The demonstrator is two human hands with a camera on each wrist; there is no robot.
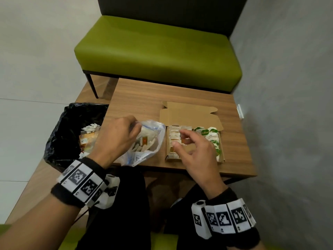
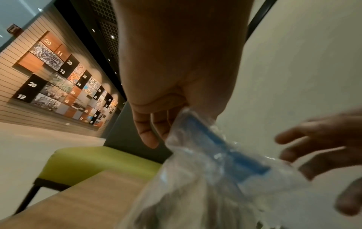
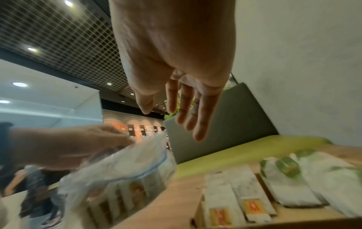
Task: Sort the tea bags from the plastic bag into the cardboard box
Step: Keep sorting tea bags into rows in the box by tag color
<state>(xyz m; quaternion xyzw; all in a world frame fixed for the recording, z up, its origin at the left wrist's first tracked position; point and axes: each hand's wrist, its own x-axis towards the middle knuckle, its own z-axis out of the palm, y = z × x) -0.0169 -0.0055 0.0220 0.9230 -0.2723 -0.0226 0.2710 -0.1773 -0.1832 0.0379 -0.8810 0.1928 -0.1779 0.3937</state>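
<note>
Pinching crinkly plastic bag point(image 1: 144, 141) (clear), left hand point(image 1: 115, 139), possibly rim

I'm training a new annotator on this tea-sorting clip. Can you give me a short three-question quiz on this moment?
1. True or false: the right hand holds a tea bag.
2. Which hand grips the plastic bag? A) left hand B) right hand C) neither
3. Fill in: inside the box, the green-label tea bags lie to the ____ of the orange-label tea bags in the head view.

Key
1. False: its fingers are spread and empty above the box.
2. A: the left hand pinches the bag's rim.
3. Right.
</note>
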